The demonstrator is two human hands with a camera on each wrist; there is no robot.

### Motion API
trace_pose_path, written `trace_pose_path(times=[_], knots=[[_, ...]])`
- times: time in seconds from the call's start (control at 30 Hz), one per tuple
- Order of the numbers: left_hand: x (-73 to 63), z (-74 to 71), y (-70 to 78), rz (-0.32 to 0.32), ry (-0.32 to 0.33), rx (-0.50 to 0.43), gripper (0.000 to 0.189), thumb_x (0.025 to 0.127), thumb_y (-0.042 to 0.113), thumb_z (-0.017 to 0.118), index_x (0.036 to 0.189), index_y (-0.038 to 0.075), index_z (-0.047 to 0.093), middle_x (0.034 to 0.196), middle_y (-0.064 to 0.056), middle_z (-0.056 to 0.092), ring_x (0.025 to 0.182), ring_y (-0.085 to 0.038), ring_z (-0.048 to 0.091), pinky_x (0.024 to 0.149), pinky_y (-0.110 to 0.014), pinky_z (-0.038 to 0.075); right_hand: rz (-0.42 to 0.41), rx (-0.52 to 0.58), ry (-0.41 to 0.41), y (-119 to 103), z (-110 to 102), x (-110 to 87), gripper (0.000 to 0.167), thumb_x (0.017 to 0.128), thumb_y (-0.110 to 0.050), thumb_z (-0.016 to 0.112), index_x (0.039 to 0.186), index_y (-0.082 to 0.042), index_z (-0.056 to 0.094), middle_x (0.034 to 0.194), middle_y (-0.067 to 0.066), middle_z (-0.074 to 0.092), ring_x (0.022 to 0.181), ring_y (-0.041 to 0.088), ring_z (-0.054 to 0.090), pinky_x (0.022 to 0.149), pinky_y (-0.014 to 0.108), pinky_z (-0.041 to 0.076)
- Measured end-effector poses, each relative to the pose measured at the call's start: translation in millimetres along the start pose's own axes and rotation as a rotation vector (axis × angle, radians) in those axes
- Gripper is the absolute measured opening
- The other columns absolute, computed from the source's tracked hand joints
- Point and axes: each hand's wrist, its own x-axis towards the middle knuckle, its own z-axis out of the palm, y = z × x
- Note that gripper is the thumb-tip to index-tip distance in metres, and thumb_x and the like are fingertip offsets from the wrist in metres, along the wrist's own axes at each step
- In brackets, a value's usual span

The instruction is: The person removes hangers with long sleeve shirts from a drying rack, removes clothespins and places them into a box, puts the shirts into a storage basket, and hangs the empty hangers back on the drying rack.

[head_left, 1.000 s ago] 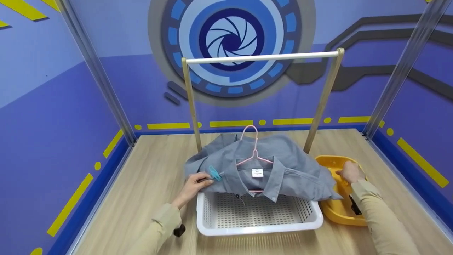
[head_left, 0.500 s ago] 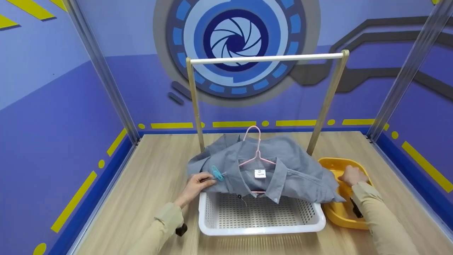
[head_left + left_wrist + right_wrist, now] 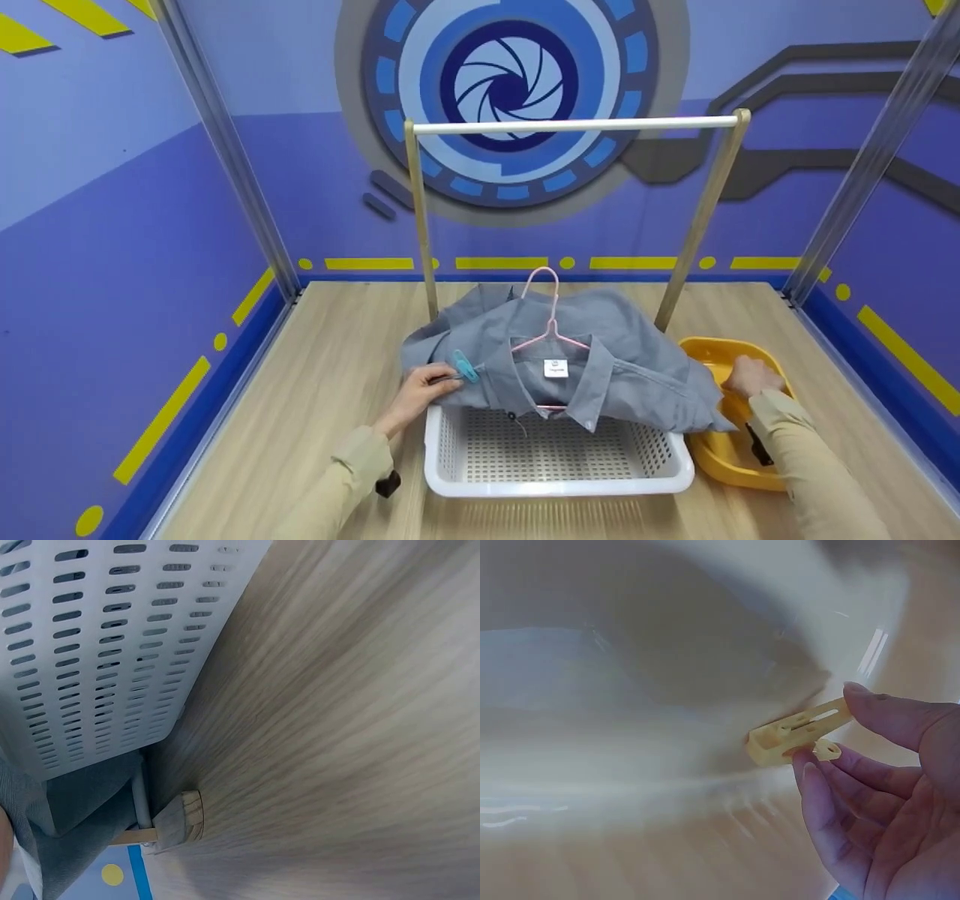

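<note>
A grey collared shirt (image 3: pixel 652 379) lies across the back of a white perforated basket (image 3: pixel 559 489), with a pink hanger (image 3: pixel 553 328) inside its neck. My left hand (image 3: pixel 418 394) pinches the shirt at the left shoulder, right beside a turquoise clothespin (image 3: pixel 465 365) clipped there. In the yellow basin (image 3: pixel 705 346) to the right is my right hand (image 3: pixel 752 377). The right wrist view shows its thumb and fingers holding a yellow clothespin (image 3: pixel 795 733) close to the basin's surface. My left fingertips are partly hidden in the cloth.
Behind the basket stands a rack with wooden posts (image 3: pixel 709 217) and a white top bar (image 3: pixel 574 125). The wooden table (image 3: pixel 352 322) runs to blue panelled walls (image 3: pixel 172 247) on the sides and back. The shirt's right sleeve overhangs the basin's edge.
The head view has shifted slightly, so everything sits a little further right in it. My left hand keeps its hold on the shirt. My right hand stays in the basin.
</note>
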Motion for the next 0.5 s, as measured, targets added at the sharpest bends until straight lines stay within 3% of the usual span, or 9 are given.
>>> trace_pose_path(times=[0.3, 0.5], knots=[[-0.6, 0.6, 0.1, -0.003, 0.007, -0.023, 0.008, 0.082, -0.008, 0.059, 0.088, -0.011, 0.062, 0.086, -0.023, 0.061, 0.079, -0.019, 0.057, 0.069, -0.025, 0.043, -0.022, 0.013, 0.043, -1.8, -8.1, -4.9, 0.018, 0.079, -0.013, 0.063, 0.069, 0.0, 0.055, 0.064, 0.012, 0.052, 0.062, 0.032, 0.051, 0.059, 0.058, 0.039], [-0.7, 0.6, 1.4, -0.014, 0.013, -0.015, 0.007, 0.083, -0.006, 0.06, 0.088, -0.01, 0.063, 0.086, -0.022, 0.061, 0.078, -0.018, 0.056, 0.069, -0.025, 0.043, -0.035, 0.031, 0.057, -8.0, -18.9, -8.3, 0.021, 0.081, -0.011, 0.061, 0.064, -0.001, 0.053, 0.063, 0.013, 0.051, 0.063, 0.032, 0.052, 0.059, 0.059, 0.04]])
